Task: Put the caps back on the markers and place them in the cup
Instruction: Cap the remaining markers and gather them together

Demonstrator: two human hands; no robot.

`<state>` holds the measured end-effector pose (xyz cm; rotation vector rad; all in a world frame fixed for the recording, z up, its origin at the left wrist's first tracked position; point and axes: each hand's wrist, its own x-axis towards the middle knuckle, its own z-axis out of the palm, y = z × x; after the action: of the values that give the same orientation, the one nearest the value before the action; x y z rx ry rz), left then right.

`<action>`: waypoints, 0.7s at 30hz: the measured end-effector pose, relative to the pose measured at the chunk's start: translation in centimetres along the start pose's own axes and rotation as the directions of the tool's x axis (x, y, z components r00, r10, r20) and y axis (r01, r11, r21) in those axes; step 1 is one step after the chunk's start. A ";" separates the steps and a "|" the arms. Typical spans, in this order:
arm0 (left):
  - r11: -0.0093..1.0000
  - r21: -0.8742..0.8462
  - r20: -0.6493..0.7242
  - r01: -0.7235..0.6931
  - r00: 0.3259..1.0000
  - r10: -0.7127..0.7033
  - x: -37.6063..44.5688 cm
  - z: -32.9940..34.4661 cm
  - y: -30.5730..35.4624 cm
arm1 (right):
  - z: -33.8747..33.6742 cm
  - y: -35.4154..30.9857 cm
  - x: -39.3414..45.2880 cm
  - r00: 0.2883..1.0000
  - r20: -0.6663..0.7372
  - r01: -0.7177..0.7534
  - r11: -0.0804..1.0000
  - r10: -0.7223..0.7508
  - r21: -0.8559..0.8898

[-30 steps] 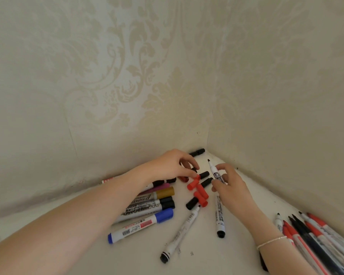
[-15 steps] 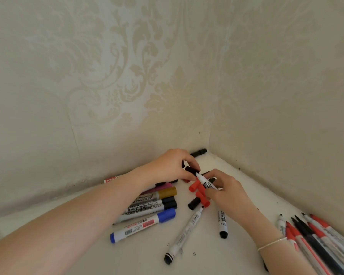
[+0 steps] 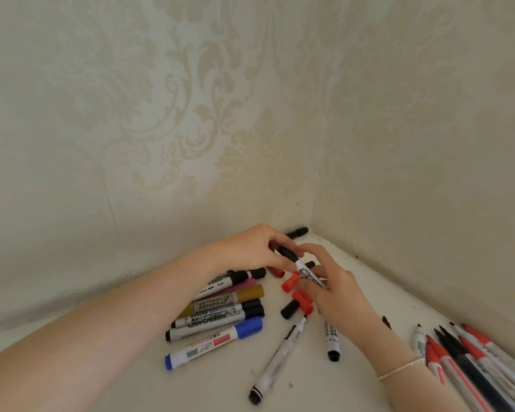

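Observation:
My right hand [image 3: 335,288] grips a white marker [image 3: 306,273] by its barrel, above the white surface. My left hand [image 3: 259,246] pinches the black cap [image 3: 287,253] that sits on the marker's tip end. Loose red caps [image 3: 302,298] and a black cap [image 3: 289,310] lie just under my hands. Capped markers [image 3: 220,313] lie in a pile to the left, among them a blue one [image 3: 213,341]. Two white markers [image 3: 280,356] lie in front. No cup is in view.
Patterned walls [image 3: 399,173] meet in a corner right behind my hands. A black marker [image 3: 297,232] lies in that corner. Several red and black thin markers [image 3: 464,364] lie fanned out at the lower right. A bracelet [image 3: 400,368] circles my right wrist.
My right hand has lifted the white marker and swung its tip towards my left hand. My left hand has brought a black cap onto the tip.

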<state>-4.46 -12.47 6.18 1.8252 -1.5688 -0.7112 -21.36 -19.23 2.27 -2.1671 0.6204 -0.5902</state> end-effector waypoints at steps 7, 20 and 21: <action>0.995 -0.017 -0.147 0.102 0.984 -0.104 0.7 -1.2 -2.0 | -0.1 0.9 0.4 0.995 -0.040 -0.089 0.996 0.088 -0.026; 0.758 0.610 -0.088 0.231 0.970 -0.225 1.3 0.2 -3.7 | 0.2 2.2 1.2 0.966 -0.105 -0.241 0.969 0.235 -0.047; 0.740 0.629 -0.101 0.236 0.969 -0.224 1.3 0.4 -3.8 | 0.2 2.2 1.2 0.967 -0.101 -0.241 0.969 0.236 -0.052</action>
<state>-2.06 -13.43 3.10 2.5489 -1.7200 -0.2524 -20.80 -21.10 0.72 -2.0911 0.9478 -0.5504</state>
